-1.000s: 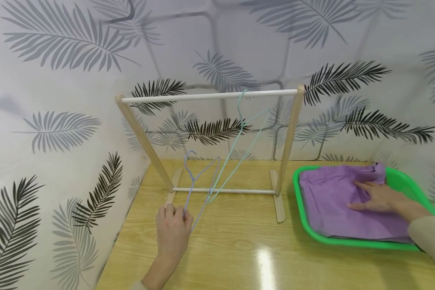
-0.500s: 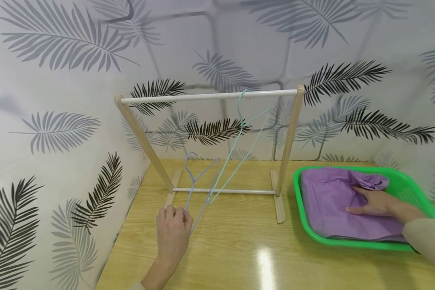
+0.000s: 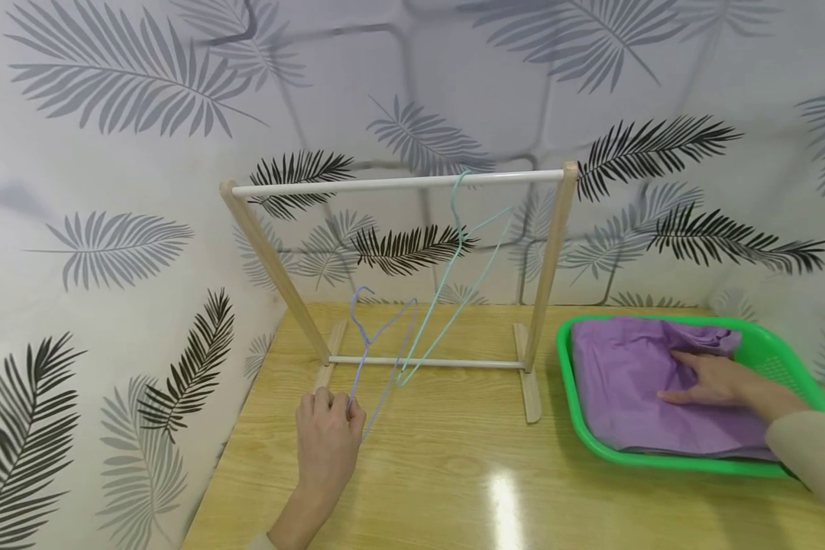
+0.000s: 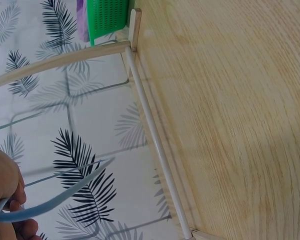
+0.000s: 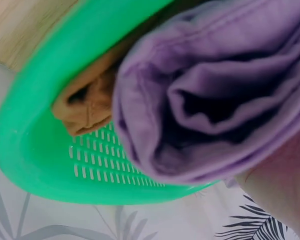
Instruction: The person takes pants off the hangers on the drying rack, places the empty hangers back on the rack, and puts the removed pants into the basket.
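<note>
My left hand (image 3: 330,439) grips a lower corner of a periwinkle-blue clothes hanger (image 3: 366,341), its hook pointing up, in front of the rack. In the left wrist view the hanger (image 4: 55,201) passes through the curled fingers. At the right, my right hand (image 3: 718,382) holds a folded purple garment (image 3: 626,382) in a green basket, thumb and fingers apart with cloth bunched between them. The right wrist view shows the purple garment (image 5: 140,115) as a thick rolled fold that hides most of the hand. Beneath it lies a brown garment (image 5: 87,107).
A wooden rack with a white top bar (image 3: 357,184) stands on the table (image 3: 426,473) near the patterned wall. A mint-green hanger (image 3: 461,243) hangs from the bar, right of its middle. The green basket (image 3: 580,428) with slotted walls sits right of the rack.
The far edge of the purple garment has shifted and folded down near my right hand, which moved slightly left. My left hand and the blue hanger stay still; the mint hanger sways slightly.
</note>
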`<state>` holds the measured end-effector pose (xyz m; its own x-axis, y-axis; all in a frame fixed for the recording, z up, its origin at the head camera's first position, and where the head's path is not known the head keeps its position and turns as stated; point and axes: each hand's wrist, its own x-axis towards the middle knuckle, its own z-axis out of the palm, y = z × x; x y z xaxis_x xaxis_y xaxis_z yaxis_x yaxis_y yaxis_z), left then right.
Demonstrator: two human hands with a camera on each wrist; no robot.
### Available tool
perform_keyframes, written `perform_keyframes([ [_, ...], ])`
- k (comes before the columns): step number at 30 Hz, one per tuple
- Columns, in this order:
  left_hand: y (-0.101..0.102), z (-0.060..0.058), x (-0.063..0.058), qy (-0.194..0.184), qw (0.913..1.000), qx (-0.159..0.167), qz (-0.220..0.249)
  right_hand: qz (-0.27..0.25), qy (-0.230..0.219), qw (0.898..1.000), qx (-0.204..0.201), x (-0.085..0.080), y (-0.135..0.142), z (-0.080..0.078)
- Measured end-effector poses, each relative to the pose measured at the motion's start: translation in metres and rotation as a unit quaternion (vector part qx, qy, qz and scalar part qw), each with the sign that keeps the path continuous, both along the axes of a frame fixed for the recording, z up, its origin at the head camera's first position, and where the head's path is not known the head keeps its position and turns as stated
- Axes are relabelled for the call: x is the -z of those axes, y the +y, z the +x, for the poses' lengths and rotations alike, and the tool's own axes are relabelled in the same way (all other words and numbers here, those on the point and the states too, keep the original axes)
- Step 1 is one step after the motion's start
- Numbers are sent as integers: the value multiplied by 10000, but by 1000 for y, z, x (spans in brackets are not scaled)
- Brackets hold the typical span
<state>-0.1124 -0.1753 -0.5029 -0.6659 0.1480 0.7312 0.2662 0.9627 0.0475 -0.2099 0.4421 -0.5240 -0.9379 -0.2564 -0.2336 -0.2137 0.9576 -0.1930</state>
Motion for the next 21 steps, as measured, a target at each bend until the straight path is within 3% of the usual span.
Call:
perform_keyframes([
  [9, 0, -1, -1, 36, 9999, 17, -132, -124, 281, 9994, -145, -17, -11, 7],
  [21, 2, -1, -1, -2, 9999, 36, -128, -475, 922, 9919, -734, -34, -45, 20],
])
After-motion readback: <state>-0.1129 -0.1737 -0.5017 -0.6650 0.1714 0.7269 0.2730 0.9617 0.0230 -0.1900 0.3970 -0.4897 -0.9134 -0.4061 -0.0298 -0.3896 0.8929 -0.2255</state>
